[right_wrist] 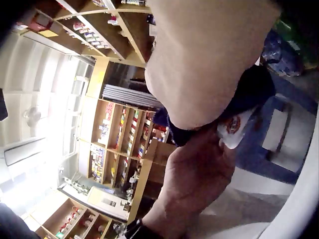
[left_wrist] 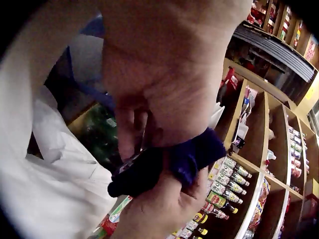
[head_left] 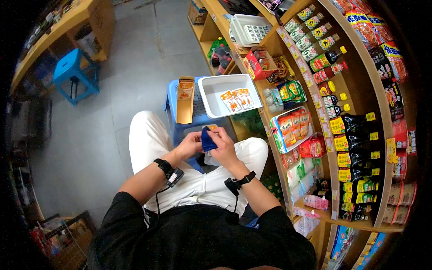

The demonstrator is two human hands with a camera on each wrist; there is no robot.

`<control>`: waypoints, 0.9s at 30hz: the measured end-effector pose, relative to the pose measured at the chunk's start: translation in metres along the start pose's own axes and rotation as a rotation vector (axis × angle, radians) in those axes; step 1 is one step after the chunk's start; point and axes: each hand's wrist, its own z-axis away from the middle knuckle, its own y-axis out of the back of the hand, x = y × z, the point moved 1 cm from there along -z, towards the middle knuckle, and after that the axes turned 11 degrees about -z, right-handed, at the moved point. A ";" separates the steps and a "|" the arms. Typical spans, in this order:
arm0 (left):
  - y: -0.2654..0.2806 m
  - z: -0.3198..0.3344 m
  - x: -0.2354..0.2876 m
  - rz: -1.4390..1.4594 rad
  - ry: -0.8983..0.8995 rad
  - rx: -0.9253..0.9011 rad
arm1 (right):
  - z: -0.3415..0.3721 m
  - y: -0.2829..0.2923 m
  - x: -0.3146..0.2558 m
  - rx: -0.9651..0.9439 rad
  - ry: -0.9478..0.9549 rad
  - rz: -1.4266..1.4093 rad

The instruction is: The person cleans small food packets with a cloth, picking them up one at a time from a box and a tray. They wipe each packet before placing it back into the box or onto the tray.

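A dark blue cloth (head_left: 208,141) lies folded over a small white and orange packet (right_wrist: 233,125), between both hands above the lap. My left hand (head_left: 191,144) grips the packet, whose end sticks out from under the cloth. The right hand (head_left: 223,147) pinches the cloth against the packet, thumb and fingers bent round it. In the left wrist view the cloth (left_wrist: 192,158) bunches between the two hands and hides most of the packet. Just ahead, a white tray (head_left: 211,109) holds several similar orange and white packets (head_left: 237,100).
An open cardboard box (head_left: 185,112) with an orange packet inside stands left of the tray, on a blue stool (head_left: 172,96). Shelves (head_left: 330,148) of bottles and snack bags rise close on the right. Another blue stool (head_left: 74,72) stands on the grey floor at left.
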 end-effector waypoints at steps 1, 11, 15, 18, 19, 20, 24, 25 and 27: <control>0.001 0.001 -0.006 0.007 0.020 -0.028 | -0.002 -0.002 -0.007 -0.006 0.015 -0.009; 0.007 -0.004 -0.023 0.033 0.080 -0.121 | -0.003 -0.001 0.017 0.047 -0.116 0.175; 0.004 -0.005 -0.022 0.010 0.119 -0.117 | 0.004 0.001 0.038 0.093 -0.223 0.093; 0.002 -0.005 -0.022 0.018 0.111 -0.073 | 0.010 0.003 0.041 0.090 -0.254 0.080; 0.002 -0.005 -0.020 0.019 0.110 -0.074 | 0.012 0.003 0.041 0.079 -0.245 0.095; 0.003 -0.005 -0.019 0.029 0.097 -0.073 | 0.014 0.003 0.040 0.079 -0.246 0.097; 0.006 -0.005 -0.019 0.055 0.091 -0.077 | 0.014 -0.002 0.030 0.040 -0.142 0.133; 0.006 -0.005 -0.017 0.054 0.090 -0.076 | 0.013 -0.003 0.028 0.031 -0.122 0.121; 0.004 -0.003 -0.014 0.085 0.075 -0.088 | 0.011 -0.003 0.022 0.024 -0.103 0.110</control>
